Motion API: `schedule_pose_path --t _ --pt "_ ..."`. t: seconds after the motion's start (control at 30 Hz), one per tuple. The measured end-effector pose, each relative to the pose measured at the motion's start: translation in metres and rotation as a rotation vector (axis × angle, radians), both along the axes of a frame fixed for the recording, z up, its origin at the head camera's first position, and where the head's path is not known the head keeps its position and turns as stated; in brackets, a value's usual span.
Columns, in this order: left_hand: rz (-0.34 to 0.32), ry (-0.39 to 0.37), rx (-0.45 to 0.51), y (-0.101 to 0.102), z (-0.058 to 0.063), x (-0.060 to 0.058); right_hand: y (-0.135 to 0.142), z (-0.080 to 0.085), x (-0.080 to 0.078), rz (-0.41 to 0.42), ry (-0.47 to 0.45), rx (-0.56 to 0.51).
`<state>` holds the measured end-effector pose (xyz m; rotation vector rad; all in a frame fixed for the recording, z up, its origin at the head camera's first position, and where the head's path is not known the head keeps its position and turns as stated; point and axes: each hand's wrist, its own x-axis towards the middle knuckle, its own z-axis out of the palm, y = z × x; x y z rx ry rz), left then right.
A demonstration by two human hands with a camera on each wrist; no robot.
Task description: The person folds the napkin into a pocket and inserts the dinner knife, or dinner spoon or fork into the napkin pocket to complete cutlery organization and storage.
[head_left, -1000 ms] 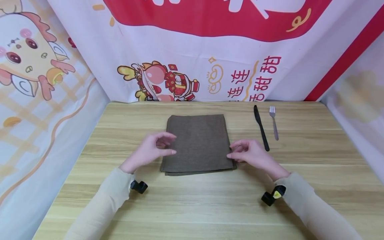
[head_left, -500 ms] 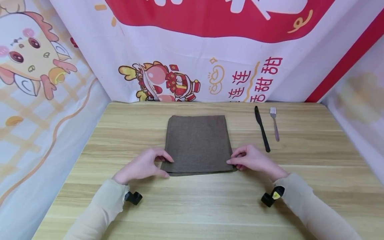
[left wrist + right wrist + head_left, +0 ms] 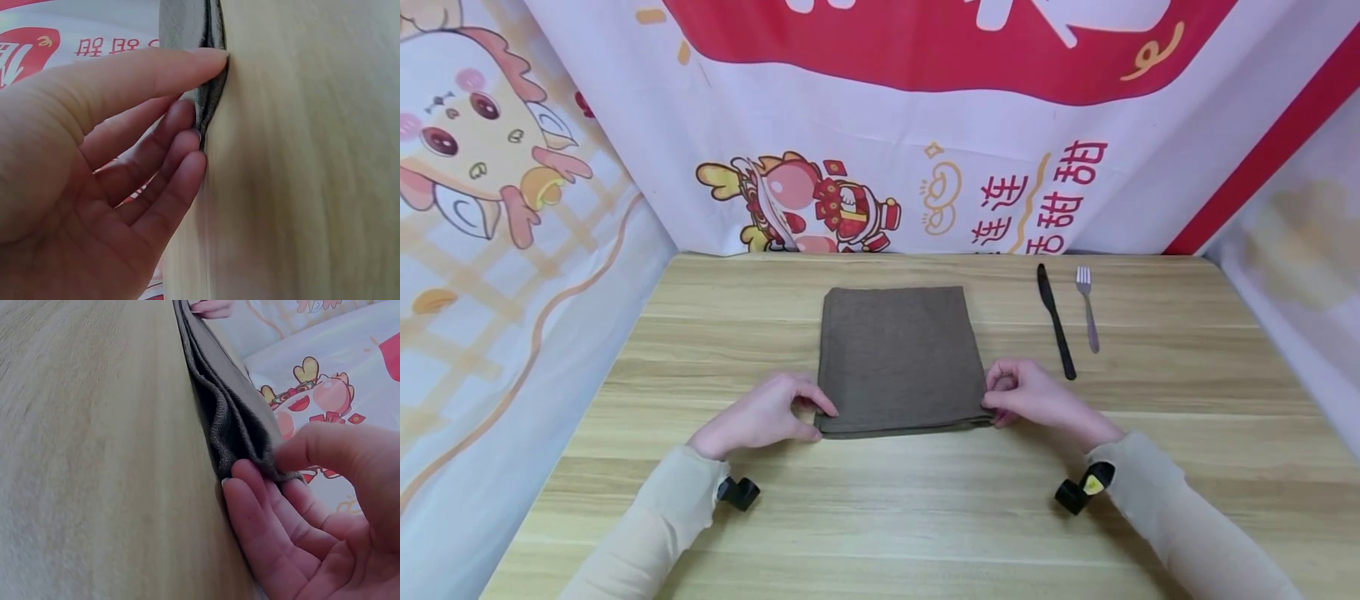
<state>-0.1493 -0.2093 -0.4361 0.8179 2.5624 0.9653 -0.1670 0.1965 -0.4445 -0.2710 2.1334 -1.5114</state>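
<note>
A dark brown folded cloth (image 3: 898,354) lies on the wooden table as a rough square, its layers showing along the near edge. At its near left corner my left hand (image 3: 771,412) grips the edge, the index finger on top and the thumb at the front. The left wrist view shows the thumb (image 3: 187,69) against the layered edge and the other fingertips at its side. My right hand (image 3: 1033,396) pinches the near right corner. In the right wrist view, fingertips (image 3: 247,487) reach the cloth's open layers, with the thumb above.
A black knife (image 3: 1056,321) and a silver fork (image 3: 1087,308) lie side by side right of the cloth, beyond the right hand. Printed fabric (image 3: 820,108) hangs behind the wooden table (image 3: 880,517) and along both sides.
My left hand came toward the near left corner, then shifted slightly right; the cloth's left edge moved inward with it. My right hand slid down to the near right corner, and the layers there lie closer together.
</note>
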Motion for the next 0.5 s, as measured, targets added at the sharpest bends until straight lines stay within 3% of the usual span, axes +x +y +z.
schedule_pose_path --t 0.3,0.5 --pt "-0.037 -0.019 0.018 -0.0015 0.0024 -0.0012 0.0078 0.0033 0.0002 0.048 0.034 0.131" --pt "-0.014 -0.132 0.059 -0.0031 0.0073 -0.0081 0.0097 0.0089 0.0017 0.012 0.047 0.193"
